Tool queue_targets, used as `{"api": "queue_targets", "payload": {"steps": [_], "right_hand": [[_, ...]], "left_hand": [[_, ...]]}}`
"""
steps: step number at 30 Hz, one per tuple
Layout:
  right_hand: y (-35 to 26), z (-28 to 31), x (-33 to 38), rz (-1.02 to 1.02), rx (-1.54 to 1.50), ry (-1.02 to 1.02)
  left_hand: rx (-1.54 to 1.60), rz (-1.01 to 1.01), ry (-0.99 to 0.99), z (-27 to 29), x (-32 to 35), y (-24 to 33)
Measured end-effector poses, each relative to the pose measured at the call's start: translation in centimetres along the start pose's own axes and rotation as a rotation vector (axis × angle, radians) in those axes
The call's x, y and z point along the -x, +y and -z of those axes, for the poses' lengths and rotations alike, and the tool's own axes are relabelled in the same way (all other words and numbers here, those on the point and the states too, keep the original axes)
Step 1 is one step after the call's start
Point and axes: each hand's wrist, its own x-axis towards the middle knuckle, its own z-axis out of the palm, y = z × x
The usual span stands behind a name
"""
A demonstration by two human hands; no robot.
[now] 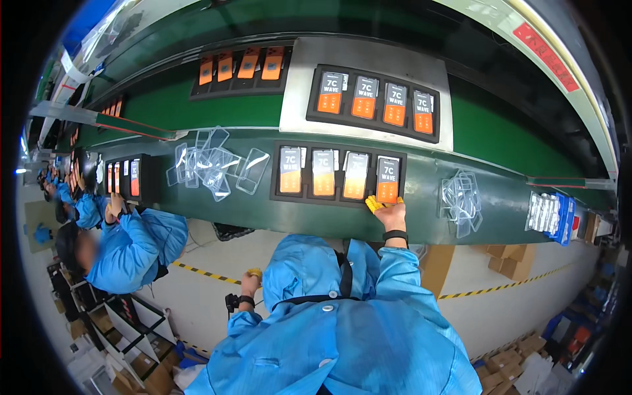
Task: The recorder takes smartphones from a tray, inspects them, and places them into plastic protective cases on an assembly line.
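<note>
On the green bench before me lies a black tray (307, 195) holding several phones with grey-and-orange printed fronts. My right hand (394, 214), with yellow finger covers and a black wristband, grips the lower end of the rightmost phone (389, 178) in that tray. The phone's upper part still lies along its slot. Left of it, another phone (356, 176) sits in its own slot. My left hand (250, 283) hangs low, away from the bench, its fingers curled and yellow-tipped. Whether it holds anything is hidden.
Loose clear plastic cases (210, 161) are heaped left of the tray, and another pile (461, 201) is at its right. A second phone tray (375, 128) rests on a metal plate behind. A blue bin (563, 220) stands far right. A co-worker (135, 247) works at my left.
</note>
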Motion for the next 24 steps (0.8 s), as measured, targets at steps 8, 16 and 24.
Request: {"api": "queue_targets", "payload": {"steps": [8, 16, 24], "right_hand": [[0.6, 0.6, -0.2, 0.058, 0.084, 0.018], [1.4, 4.2, -0.4, 0.168, 0.247, -0.045], [-0.2, 1.7, -1.3, 0.14, 0.325, 0.083]], "left_hand": [[-0.1, -0.123, 0.011, -0.4, -1.3, 1.9], [-0.401, -0.198, 0.069, -0.4, -2.7, -4.0], [-0.197, -0.101, -0.026, -1.3, -1.4, 0.1]]}}
